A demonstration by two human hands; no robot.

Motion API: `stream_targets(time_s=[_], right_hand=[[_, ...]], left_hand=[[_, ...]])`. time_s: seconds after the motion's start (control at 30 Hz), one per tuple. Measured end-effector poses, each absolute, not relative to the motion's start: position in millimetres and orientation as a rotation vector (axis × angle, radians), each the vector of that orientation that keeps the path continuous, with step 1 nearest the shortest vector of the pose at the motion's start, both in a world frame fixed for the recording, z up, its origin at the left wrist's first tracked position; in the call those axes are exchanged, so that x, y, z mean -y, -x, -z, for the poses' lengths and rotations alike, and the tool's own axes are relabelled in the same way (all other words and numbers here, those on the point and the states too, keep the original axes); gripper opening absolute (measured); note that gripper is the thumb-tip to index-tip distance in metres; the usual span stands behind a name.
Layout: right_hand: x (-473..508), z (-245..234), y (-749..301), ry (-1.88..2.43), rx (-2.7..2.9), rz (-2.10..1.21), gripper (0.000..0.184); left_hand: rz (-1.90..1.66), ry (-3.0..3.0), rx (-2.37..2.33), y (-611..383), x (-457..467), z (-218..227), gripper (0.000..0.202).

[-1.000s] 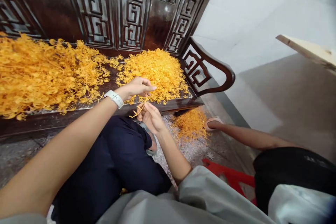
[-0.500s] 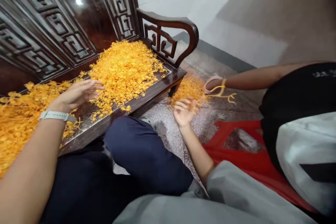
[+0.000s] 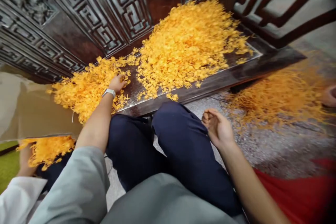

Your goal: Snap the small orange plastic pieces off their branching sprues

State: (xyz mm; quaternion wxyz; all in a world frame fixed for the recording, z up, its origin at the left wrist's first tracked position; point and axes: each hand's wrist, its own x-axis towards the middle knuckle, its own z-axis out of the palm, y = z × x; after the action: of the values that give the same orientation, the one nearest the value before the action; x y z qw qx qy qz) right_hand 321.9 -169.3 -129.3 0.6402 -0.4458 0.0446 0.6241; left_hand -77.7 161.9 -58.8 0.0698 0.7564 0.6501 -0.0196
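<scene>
- Left pile (image 3: pixel 88 87) of orange-yellow flower sprigs: on the left part of the bench (image 3: pixel 225 78); loose, tangled, small frilly heads with thin stalks showing at the edge.
- Your left hand (image 3: pixel 117 84) is at that pile's right side, touching; fingers partly lost among the sprigs, can't tell if they grip one.
- Right pile (image 3: pixel 189 45): further right on the bench, bigger, heaped, brighter yellow, mostly flower heads, few strays near the front edge.
- Your right hand (image 3: pixel 219 126): in front of the bench, palm up-ish, fingers curled in narrow; can't tell if anything's inside.
- Stem heap (image 3: pixel 283 98): floor, by the bench's right end; thin, stringy, duller orange, blurred.
- Another person's white sleeve (image 3: pixel 23 192): left of the bench, beside an orange bunch (image 3: pixel 54 148).
</scene>
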Motion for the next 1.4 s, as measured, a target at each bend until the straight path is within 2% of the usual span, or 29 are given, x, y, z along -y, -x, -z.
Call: stream_targets(time_s=[0.07, 0.2, 0.37, 0.5, 0.6, 0.7, 0.8, 0.93, 1.0, 1.03, 1.13, 1.2, 1.3, 1.4], right_hand=[[152.1, 118.4, -303.9, 1.108, 0.101, -1.390, 0.017], [123.9, 106.0, -262.1, 1.334, 0.559, -1.203, 0.014], [102.7, 100.5, -221.8, 1.324, 0.794, -1.121, 0.010], [92.3, 98.9, -197.6, 1.230, 0.942, -1.137, 0.012], [66.5, 93.9, -182.3, 1.129, 1.147, -1.124, 0.016], [5.1, 83.4, -159.3, 1.063, 1.447, -0.999, 0.016], [-86.4, 76.1, -124.5, 1.177, 1.670, -0.775, 0.013], [-200.6, 81.7, -81.9, 1.467, 1.851, -0.471, 0.039], [-235.6, 88.6, -71.7, 1.618, 1.975, -0.455, 0.054], [-246.3, 92.4, -69.3, 1.671, 2.029, -0.475, 0.056], [-256.9, 101.9, -68.0, 1.705, 2.105, -0.524, 0.038], [-254.4, 101.8, -66.8, 1.659, 2.102, -0.517, 0.027], [-254.9, 83.2, -60.4, 1.551, 2.091, -0.492, 0.025], [-270.5, 44.8, -55.6, 1.380, 1.904, -0.580, 0.022]], left_hand=[[0.026, -2.264, -1.970, 86.0, -165.8, 68.7, 0.045], [-0.079, -2.263, -2.044, 89.8, -174.0, 71.1, 0.026], [-0.674, -2.230, -2.173, 88.8, -182.7, 39.1, 0.016], [-1.031, -2.137, -2.214, 101.8, -182.2, 5.1, 0.016], [-0.795, -2.131, -2.285, 114.5, -167.8, -1.7, 0.006], [-0.185, -2.183, -2.277, 119.6, -142.3, 11.7, 0.006], [0.232, -2.179, -2.248, 117.8, -117.1, 31.2, 0.015], [0.284, -2.155, -2.290, 116.7, -99.3, 43.4, 0.025], [0.270, -2.166, -2.275, 118.8, -97.1, 43.9, 0.028], [0.266, -2.174, -2.257, 120.2, -96.9, 43.8, 0.029], [0.235, -2.194, -2.201, 123.7, -97.3, 43.9, 0.037], [0.170, -2.230, -2.214, 123.8, -97.6, 43.5, 0.055], [0.033, -2.436, -2.180, 118.5, -98.3, 41.1, 0.089], [0.069, -2.648, -1.963, 110.0, -100.0, 39.7, 0.098]])
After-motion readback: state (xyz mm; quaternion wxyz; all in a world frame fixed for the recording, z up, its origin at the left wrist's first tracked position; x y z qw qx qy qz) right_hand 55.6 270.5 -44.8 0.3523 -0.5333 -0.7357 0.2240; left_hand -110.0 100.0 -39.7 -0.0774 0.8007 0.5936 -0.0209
